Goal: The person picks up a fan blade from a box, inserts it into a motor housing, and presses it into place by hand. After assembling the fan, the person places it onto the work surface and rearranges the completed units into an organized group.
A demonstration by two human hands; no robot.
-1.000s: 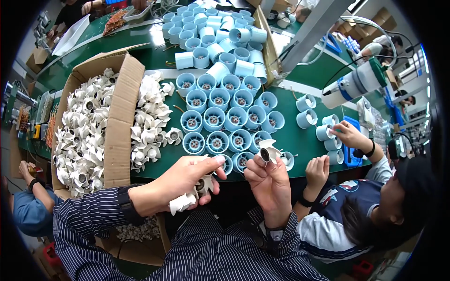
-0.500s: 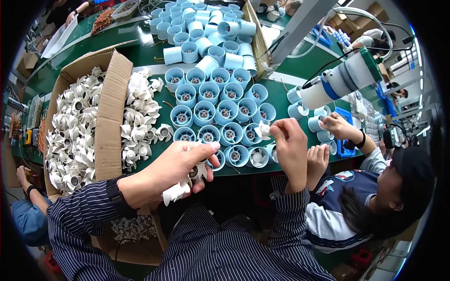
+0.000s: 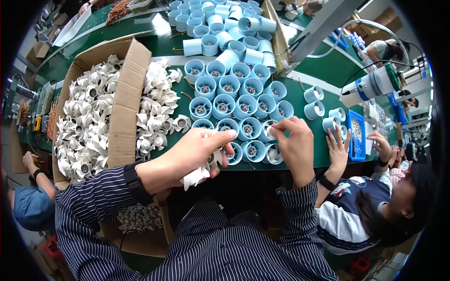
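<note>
My left hand (image 3: 190, 152) is closed around a few white fan impellers (image 3: 196, 177), whose blades stick out below the fingers. The fingertips of my right hand (image 3: 298, 145) pinch a white impeller (image 3: 268, 129) at the mouth of a light blue cup-shaped housing; the fingers partly cover it. Just nearer to me, another blue housing (image 3: 273, 160) has a white impeller inside. Rows of upright blue housings (image 3: 224, 107) with small motors in their middles stand beyond my hands.
A cardboard box (image 3: 129, 100) full of impellers stands at the left, with loose impellers (image 3: 154, 105) beside it. More blue housings (image 3: 227, 57) are heaped at the back. At the right, a co-worker's hand (image 3: 338, 149) is near a blue tray (image 3: 357, 149) and a hanging white cylinder (image 3: 368, 89).
My right hand has brought its impeller from above the housings down to one housing's mouth. The left hand keeps its impellers. The co-worker's hand has spread out, and the view has shifted.
</note>
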